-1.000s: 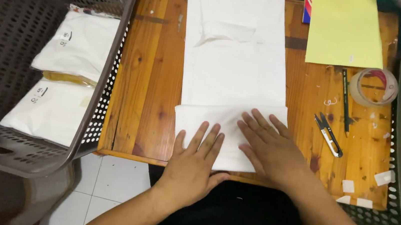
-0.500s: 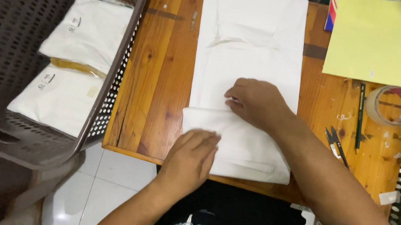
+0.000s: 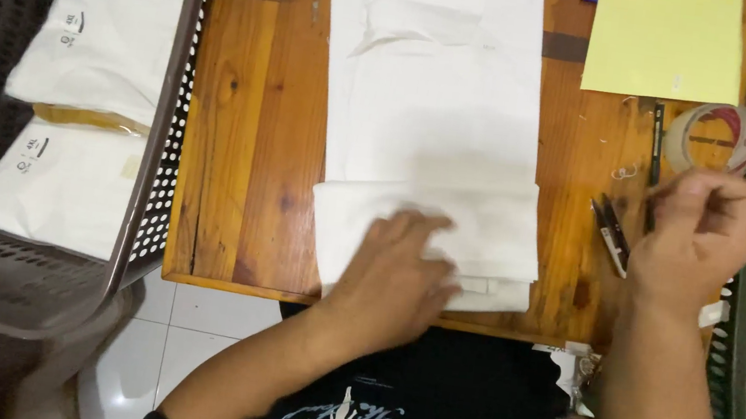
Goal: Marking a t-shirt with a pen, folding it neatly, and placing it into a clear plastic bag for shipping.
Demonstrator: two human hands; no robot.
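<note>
Two hands: left hand (image 3: 398, 273) flat, fingers spread, on folded white cloth (image 3: 427, 230); right hand (image 3: 702, 242) loosely curled, empty, above scissors (image 3: 612, 235).
Technique: press evenly, keeping fold edges aligned on table (image 3: 251, 130).

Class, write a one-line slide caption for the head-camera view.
Left hand presses a folded white cloth on a wooden table; right hand hovers near a tape roll.

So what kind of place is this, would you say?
Probably a small garment packing station: white cloth being folded on a wooden table, bagged white garments in a basket, and tape nearby.
</note>
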